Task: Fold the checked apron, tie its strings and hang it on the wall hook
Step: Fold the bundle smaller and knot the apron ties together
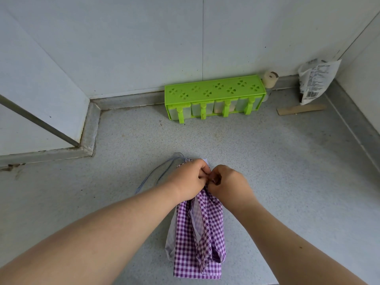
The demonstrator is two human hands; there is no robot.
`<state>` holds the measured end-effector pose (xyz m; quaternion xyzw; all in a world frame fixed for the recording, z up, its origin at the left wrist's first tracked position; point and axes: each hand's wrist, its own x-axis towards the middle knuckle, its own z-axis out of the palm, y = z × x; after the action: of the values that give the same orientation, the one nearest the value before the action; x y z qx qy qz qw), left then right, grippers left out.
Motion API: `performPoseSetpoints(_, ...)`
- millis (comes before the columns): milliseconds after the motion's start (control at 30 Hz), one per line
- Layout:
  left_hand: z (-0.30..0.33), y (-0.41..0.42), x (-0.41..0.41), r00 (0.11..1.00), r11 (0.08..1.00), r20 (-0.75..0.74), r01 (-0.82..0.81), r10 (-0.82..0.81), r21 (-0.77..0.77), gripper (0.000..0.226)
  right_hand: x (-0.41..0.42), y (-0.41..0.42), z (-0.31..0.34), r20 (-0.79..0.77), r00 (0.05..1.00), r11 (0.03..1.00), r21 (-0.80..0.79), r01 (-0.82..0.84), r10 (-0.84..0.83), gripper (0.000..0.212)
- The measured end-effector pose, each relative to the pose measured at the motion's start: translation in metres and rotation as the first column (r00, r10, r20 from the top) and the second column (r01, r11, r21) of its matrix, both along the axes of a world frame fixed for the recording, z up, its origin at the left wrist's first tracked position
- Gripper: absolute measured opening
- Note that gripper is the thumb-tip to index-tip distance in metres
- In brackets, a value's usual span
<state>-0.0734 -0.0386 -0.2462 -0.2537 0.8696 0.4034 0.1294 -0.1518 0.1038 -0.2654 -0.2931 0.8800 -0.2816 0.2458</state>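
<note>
Purple-and-white checked cotton apron (198, 239), folded narrow, lies on the grey speckled counter (287, 171); left hand (190, 177) and right hand (226, 182) pinch its thin strings (153, 174) at the top; tying apparently underway, hanging remains; no hook visible.

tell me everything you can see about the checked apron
The checked apron is thin cloth in a purple and white gingham, with a paler lining or underside showing along its left edge and in a central crease. It is folded into a long narrow bundle lying on the speckled grey countertop, running from the near edge toward the wall. Both hands pinch its gathered far end, the left hand beside the right hand. A thin pale string loops out leftward on the counter.
</note>
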Motion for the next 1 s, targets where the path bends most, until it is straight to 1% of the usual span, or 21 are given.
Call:
performPoseSetpoints(100,0.006,0.007,-0.001,0.999,0.995,0.017,0.032,-0.03,-0.096,0.018,0.006,-0.004,-0.004,-0.122,0.992,0.999,0.03,0.022,-0.018,0.008)
performPoseSetpoints(200,0.009,0.012,-0.006,0.999,0.988,0.044,0.031,-0.025,-0.153,0.021,0.013,-0.002,-0.012,-0.175,0.983,0.999,-0.005,0.048,-0.048,0.011)
performPoseSetpoints(267,0.01,0.012,-0.01,0.996,0.987,0.069,0.057,-0.047,-0.153,0.022,0.017,-0.001,-0.016,-0.176,0.983,0.998,-0.037,0.05,-0.056,0.014)
performPoseSetpoints(333,0.009,0.01,-0.013,0.988,0.983,0.102,0.125,-0.112,-0.133,0.021,0.017,0.002,-0.02,-0.167,0.984,0.996,-0.077,0.055,-0.067,0.015)
performPoseSetpoints(400,0.007,0.008,-0.014,0.977,0.978,0.133,0.18,-0.166,-0.103,0.027,0.016,0.007,-0.022,-0.175,0.982,0.991,-0.121,0.051,-0.072,0.014)
performPoseSetpoints(500,0.005,0.005,-0.016,0.981,0.987,0.125,0.156,-0.15,-0.046,0.029,0.013,0.014,-0.025,-0.214,0.975,0.984,-0.178,0.011,-0.05,0.008)
performPoseSetpoints(600,-0.002,0.002,-0.017,0.981,0.983,0.116,0.166,-0.157,-0.074,0.025,0.011,0.02,-0.027,-0.241,0.97,0.978,-0.209,-0.011,-0.04,0.007)
performPoseSetpoints(700,-0.005,0.001,-0.017,0.977,0.977,0.123,0.186,-0.172,-0.107,0.019,0.009,0.024,-0.028,-0.235,0.971,0.974,-0.225,-0.011,-0.043,0.006)
performPoseSetpoints(800,-0.005,0.001,-0.015,0.978,0.975,0.125,0.185,-0.169,-0.126,0.011,0.008,0.027,-0.026,-0.194,0.98,0.975,-0.221,0.0,-0.044,0.003)
performPoseSetpoints(900,-0.002,0.002,-0.012,0.973,0.965,0.133,0.208,-0.188,-0.158,0.011,0.008,0.029,-0.025,-0.151,0.988,0.979,-0.206,0.003,-0.035,0.003)
performPoseSetpoints(1000,0.0,0.001,-0.009,0.976,0.974,0.152,0.176,-0.154,-0.145,0.01,0.006,0.033,-0.026,-0.115,0.993,0.986,-0.167,0.007,-0.027,0.004)
